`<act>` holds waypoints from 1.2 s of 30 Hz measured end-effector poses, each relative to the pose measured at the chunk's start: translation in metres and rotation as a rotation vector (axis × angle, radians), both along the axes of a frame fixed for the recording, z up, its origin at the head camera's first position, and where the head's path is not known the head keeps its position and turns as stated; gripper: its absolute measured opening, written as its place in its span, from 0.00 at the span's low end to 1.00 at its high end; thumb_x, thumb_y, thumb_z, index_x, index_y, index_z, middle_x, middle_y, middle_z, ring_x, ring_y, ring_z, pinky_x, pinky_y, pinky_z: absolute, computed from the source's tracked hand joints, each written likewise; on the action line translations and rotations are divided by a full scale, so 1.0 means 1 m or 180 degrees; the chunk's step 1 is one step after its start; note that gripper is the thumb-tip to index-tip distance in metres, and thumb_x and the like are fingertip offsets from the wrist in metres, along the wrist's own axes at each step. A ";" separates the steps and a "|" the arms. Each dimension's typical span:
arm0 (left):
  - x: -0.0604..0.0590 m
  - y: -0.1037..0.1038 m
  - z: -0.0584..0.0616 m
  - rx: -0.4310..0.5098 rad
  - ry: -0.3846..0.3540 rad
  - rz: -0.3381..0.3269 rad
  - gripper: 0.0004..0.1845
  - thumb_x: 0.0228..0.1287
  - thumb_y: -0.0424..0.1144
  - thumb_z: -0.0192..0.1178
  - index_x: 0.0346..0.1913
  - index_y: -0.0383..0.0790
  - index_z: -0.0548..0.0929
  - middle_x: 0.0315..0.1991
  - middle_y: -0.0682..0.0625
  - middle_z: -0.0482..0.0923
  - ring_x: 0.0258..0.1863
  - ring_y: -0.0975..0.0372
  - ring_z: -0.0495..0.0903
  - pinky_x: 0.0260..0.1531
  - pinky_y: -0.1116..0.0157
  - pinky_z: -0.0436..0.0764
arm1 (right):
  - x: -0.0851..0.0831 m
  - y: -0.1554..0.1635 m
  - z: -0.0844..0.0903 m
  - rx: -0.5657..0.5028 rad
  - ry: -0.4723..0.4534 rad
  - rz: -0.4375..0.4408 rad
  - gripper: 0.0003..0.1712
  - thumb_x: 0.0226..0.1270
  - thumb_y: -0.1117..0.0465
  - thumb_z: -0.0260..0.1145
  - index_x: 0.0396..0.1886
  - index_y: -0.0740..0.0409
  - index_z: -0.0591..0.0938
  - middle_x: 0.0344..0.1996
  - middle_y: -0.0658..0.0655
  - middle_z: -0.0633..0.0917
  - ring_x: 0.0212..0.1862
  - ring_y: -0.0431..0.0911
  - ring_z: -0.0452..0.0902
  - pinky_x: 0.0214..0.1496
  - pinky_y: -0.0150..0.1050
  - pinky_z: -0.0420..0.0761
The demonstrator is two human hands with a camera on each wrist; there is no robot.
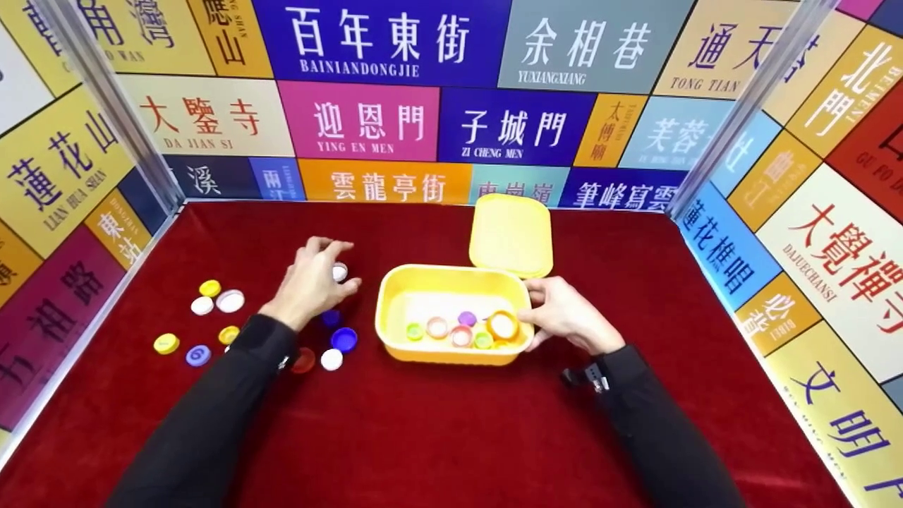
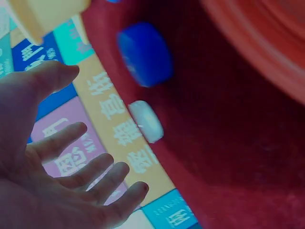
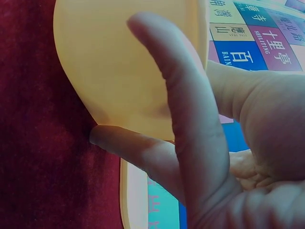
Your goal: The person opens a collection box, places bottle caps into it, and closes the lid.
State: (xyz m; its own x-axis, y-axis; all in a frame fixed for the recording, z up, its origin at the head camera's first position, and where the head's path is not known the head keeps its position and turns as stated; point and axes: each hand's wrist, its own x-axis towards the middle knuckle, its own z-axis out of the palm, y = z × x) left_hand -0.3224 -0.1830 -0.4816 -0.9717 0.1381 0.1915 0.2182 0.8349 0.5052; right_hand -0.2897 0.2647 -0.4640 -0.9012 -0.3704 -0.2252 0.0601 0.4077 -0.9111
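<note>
My left hand point(image 1: 310, 282) hovers at the left of the table, its fingers spread around a white cap point(image 1: 339, 271). In the left wrist view that hand point(image 2: 71, 157) holds nothing, with the white cap point(image 2: 147, 121) and a blue cap point(image 2: 145, 54) beyond its fingertips. My right hand point(image 1: 568, 314) grips the right end of a yellow plastic box point(image 1: 437, 355), thumb over the rim and fingers along the outer wall point(image 3: 119, 71). Inside the box lie several small caps, among them a purple one point(image 1: 467, 319) and a large orange-rimmed one point(image 1: 503, 326).
Behind the box lies its yellow lid point(image 1: 511, 236). More bottle caps lie scattered at the left, including a blue one point(image 1: 344, 340), a white one point(image 1: 331, 360), a red one point(image 1: 303, 360) and a yellow one point(image 1: 166, 343). Printed panels point(image 1: 367, 120) wall in the red cloth.
</note>
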 end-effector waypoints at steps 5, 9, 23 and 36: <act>-0.006 -0.006 -0.007 -0.0135 -0.0270 -0.0026 0.39 0.74 0.44 0.78 0.84 0.40 0.79 0.83 0.27 0.69 0.78 0.27 0.72 0.73 0.26 0.81 | 0.001 0.000 -0.002 -0.0021 -0.0016 -0.0016 0.32 0.76 0.73 0.72 0.78 0.71 0.80 0.66 0.74 0.90 0.48 0.66 0.97 0.34 0.50 0.97; -0.009 -0.008 -0.009 -0.0251 -0.0493 -0.0076 0.39 0.76 0.44 0.76 0.85 0.40 0.78 0.85 0.26 0.66 0.80 0.26 0.70 0.74 0.25 0.79 | 0.001 -0.002 -0.003 -0.0029 -0.0030 -0.0012 0.33 0.77 0.73 0.73 0.79 0.71 0.80 0.66 0.74 0.90 0.48 0.66 0.97 0.34 0.50 0.97; -0.013 -0.009 -0.008 -0.0237 -0.0132 -0.0269 0.16 0.70 0.24 0.71 0.58 0.29 0.94 0.56 0.27 0.87 0.56 0.37 0.86 0.63 0.41 0.88 | 0.000 -0.004 -0.001 0.0013 0.0003 -0.0001 0.29 0.78 0.72 0.73 0.76 0.73 0.82 0.65 0.74 0.91 0.46 0.66 0.98 0.34 0.48 0.96; -0.005 0.002 0.009 -0.0104 0.0018 -0.0366 0.16 0.70 0.25 0.72 0.58 0.31 0.94 0.53 0.29 0.85 0.52 0.39 0.85 0.58 0.43 0.89 | -0.001 0.000 -0.003 0.0014 0.0012 -0.0018 0.30 0.77 0.72 0.73 0.76 0.71 0.82 0.64 0.74 0.91 0.47 0.66 0.98 0.34 0.49 0.97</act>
State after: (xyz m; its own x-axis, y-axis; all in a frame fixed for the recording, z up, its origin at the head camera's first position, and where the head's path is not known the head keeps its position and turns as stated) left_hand -0.3270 -0.1806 -0.4727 -0.9480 0.2548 0.1904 0.3162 0.8202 0.4767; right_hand -0.2905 0.2646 -0.4667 -0.9040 -0.3644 -0.2235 0.0590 0.4114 -0.9095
